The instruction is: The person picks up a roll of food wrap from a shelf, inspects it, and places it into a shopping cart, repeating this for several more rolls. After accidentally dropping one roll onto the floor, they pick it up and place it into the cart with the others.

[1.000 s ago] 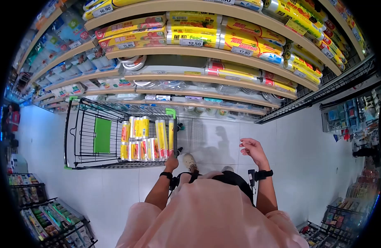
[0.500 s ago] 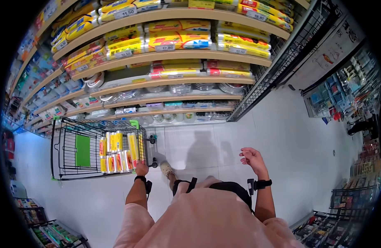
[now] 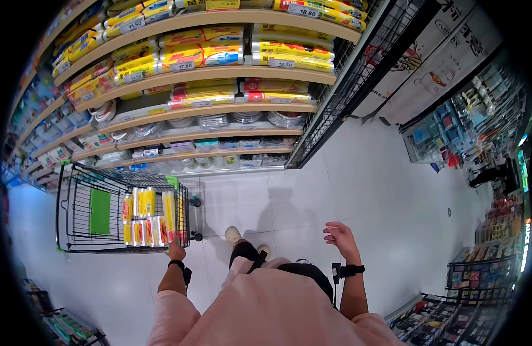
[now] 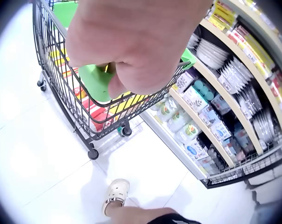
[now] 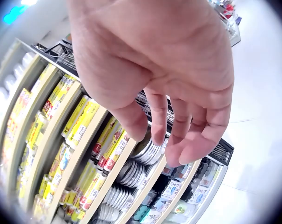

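A black wire shopping cart (image 3: 75,222) with green trim stands at the left in the head view. It carries several yellow-and-red rolls (image 3: 145,202) in clear wrap, some upright and a long one by the near end. My left hand (image 3: 175,249) grips the cart's near end at its corner. In the left wrist view the curled left hand (image 4: 131,44) covers part of the green trim (image 4: 95,83). My right hand (image 3: 342,239) hangs beside my body over the floor, holding nothing. Up close, the right hand (image 5: 164,70) shows loosely bent fingers.
Shelves of yellow rolls (image 3: 202,55) rise ahead, with packed plates (image 4: 213,53) on a lower tier. A black mesh end panel (image 3: 329,118) bounds the shelving. White tiled floor (image 3: 370,190) spreads to the right, and racks of small goods (image 3: 445,314) stand at the lower right.
The view has turned and shifted right along the shelf, so shelving and cart appear further left. My left hand stays on the cart; the right still hangs free. My feet have stepped.
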Available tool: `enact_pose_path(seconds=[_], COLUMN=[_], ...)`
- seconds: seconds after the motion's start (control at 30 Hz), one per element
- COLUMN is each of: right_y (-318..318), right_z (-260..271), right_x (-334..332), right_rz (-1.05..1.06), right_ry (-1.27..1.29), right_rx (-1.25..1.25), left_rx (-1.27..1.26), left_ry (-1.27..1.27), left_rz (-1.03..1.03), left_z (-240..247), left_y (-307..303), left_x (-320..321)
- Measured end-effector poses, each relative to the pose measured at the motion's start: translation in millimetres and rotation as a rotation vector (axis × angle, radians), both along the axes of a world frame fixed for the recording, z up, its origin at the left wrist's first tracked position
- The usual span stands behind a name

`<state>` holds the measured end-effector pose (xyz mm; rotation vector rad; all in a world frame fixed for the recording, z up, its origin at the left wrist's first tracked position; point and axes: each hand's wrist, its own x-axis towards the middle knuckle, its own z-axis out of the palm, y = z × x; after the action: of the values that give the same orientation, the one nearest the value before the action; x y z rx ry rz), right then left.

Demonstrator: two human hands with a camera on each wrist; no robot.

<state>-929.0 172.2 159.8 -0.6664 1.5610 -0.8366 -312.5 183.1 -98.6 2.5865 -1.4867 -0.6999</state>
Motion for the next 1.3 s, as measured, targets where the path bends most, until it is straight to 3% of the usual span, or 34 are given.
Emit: enact_pose_path(seconds=[0.1, 0.13, 0.23, 0.3, 0.37, 0.43, 0.5, 0.57, 0.73, 0.83, 1.03, 1.17, 1.2, 1.23, 1.3], right_y=[-5.1, -6.7, -13.7, -18.2, -21.3, -22.0, -19.3, -18.7, -15.2, -17.0, -38.5, -61.0, -67.8, -76.8, -94.5], right_z=[-3.6, -3.3, -7.8, -4.6, -1.7, -0.8, -1.0, 0.7, 2.9, 1.1, -4.9, 3.1, 6.9, 9.2, 7.8], right_x=[-4.4, -5.7, -10.4, -9.1, -7.1, -7.2, -10.7, -15.0, -27.7, -28.9, -18.8, -6.6, -4.3, -2.7, -2.7], right_rz=[0.019, 0.024, 0.051, 0.054, 0.058, 0.066, 0.059, 0.045, -0.01, -0.036, -0.025, -0.044, -0.042, -0.04, -0.052], right_ry=[0.048, 0.045, 0.046, 0.058, 0.062, 0.059, 0.043, 0.038, 0.062, 0.037, 0.03, 0.024, 0.027, 0.03, 0.02], right_rx=[-0.009, -0.007, -0.034, -0.049, -0.063, -0.076, -0.083, -0.091, -0.095, -0.075, -0.08, -0.069, -0.061, -0.056, -0.079], left_rx=[0.067, -0.064, 0.054, 0.048, 0.098, -0.029, -0.067, -0.064, 0.01, 0.137, 0.242, 0.258, 0.282, 0.256, 0.282], left_ry=[0.076, 0.077, 0.234, 0.021, 0.026, 0.047, 0.126, 0.054, -0.047, 0.135, -0.064, -0.137, -0.122, -0.134, -0.122], left_rz=[0.02, -0.062, -0.081, -0.18, -0.178, -0.258, -0.318, -0.333, -0.289, -0.212, -0.456, -0.605, -0.649, -0.667, -0.721], left_z=[7.3, -6.4, -6.7, -0.2, 16.3, -20.4, -27.3, -4.3, -19.0, 2.3, 36.3, 18.4, 25.1, 63.0, 64.7], left_y=[10.9, 15.9, 22.1, 28.5, 26.6, 31.0, 27.3, 23.0, 2.5, -15.5, -49.0, -73.2, -82.7, -93.5, -118.2], left_x=[-24.7, -25.7, -45.3, -75.0, -100.1, -104.8, -110.3, -131.7, -156.2, -164.4, -178.2, -172.4, -170.4, -178.3, -174.0])
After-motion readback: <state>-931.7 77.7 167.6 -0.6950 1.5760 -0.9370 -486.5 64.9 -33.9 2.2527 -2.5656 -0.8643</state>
